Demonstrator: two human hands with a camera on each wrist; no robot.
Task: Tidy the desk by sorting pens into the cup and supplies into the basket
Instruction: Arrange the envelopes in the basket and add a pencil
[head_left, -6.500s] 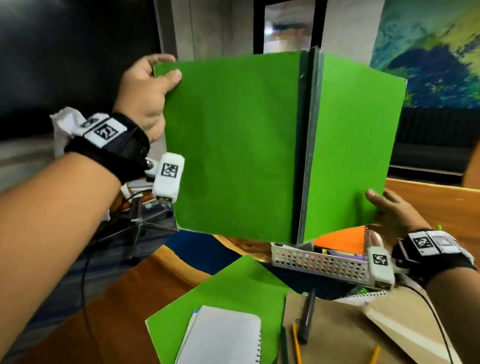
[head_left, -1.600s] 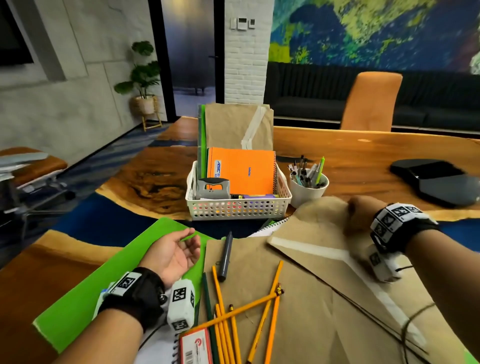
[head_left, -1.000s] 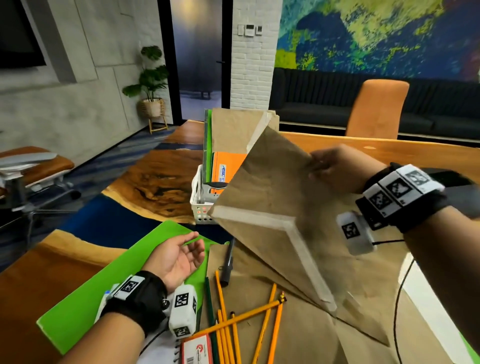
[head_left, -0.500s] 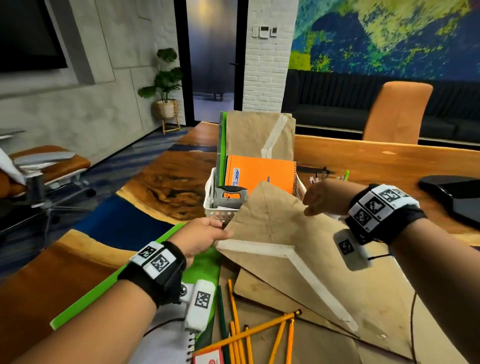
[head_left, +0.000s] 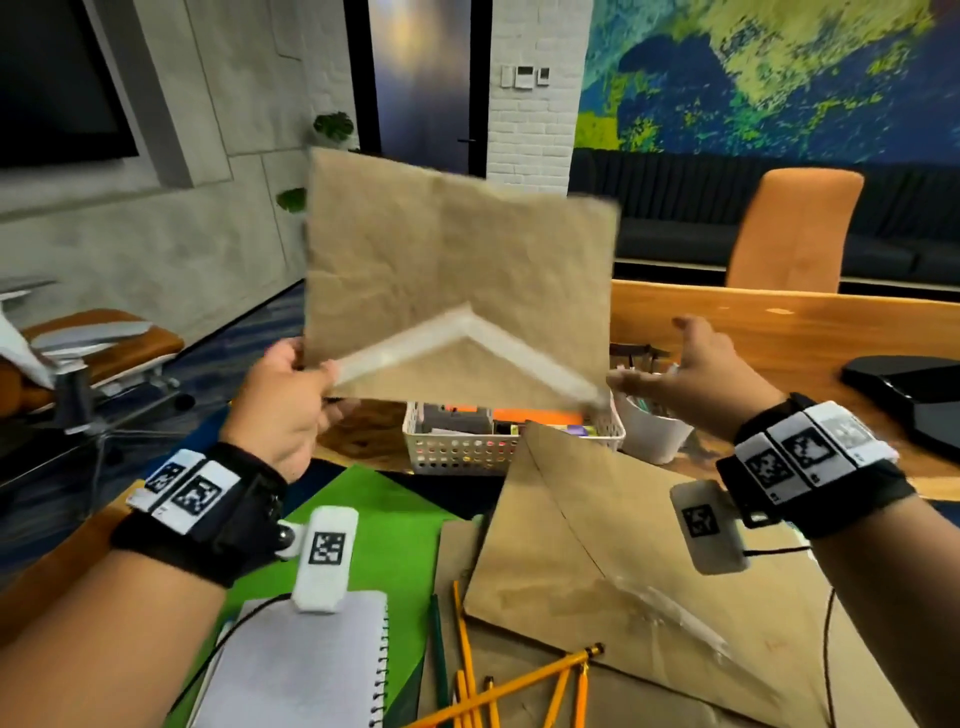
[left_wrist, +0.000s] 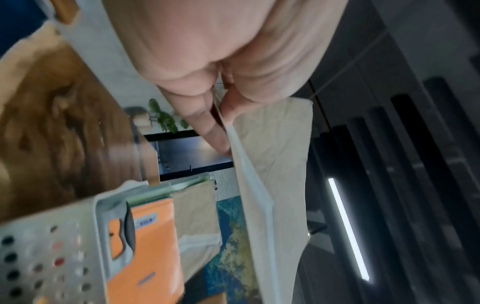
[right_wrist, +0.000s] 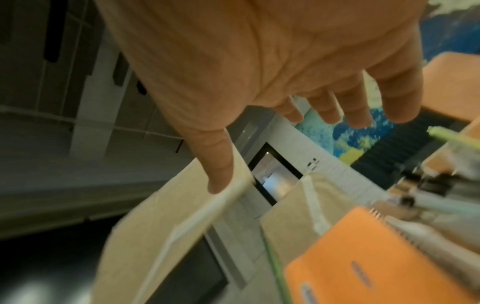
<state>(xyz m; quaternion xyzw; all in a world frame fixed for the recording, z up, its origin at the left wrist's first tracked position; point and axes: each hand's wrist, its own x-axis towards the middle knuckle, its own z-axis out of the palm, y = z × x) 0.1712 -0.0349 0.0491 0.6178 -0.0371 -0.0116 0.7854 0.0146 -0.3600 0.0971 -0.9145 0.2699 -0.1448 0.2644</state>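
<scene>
A brown paper envelope (head_left: 457, 270) with a pale taped flap stands upright in the air above the white perforated basket (head_left: 467, 452). My left hand (head_left: 306, 374) pinches its lower left corner; in the left wrist view the fingers (left_wrist: 213, 127) clamp the envelope (left_wrist: 275, 164) edge. My right hand (head_left: 670, 374) is spread open beside the lower right corner, the thumb (right_wrist: 221, 174) near the paper and gripping nothing. The basket holds an orange notebook (left_wrist: 150, 246) and another envelope. The white cup (head_left: 654, 431) with pens stands right of the basket. Yellow pencils (head_left: 519, 686) lie at the near edge.
A second brown envelope (head_left: 587, 551) lies flat on more brown paper in front of the basket. A green folder (head_left: 379, 525) and a spiral notebook (head_left: 306, 665) lie at the near left. A black object (head_left: 909, 400) sits at the far right, an orange chair (head_left: 789, 234) behind the desk.
The envelope went from my right hand to my left and has risen upright above the basket. My right hand has let go and opened.
</scene>
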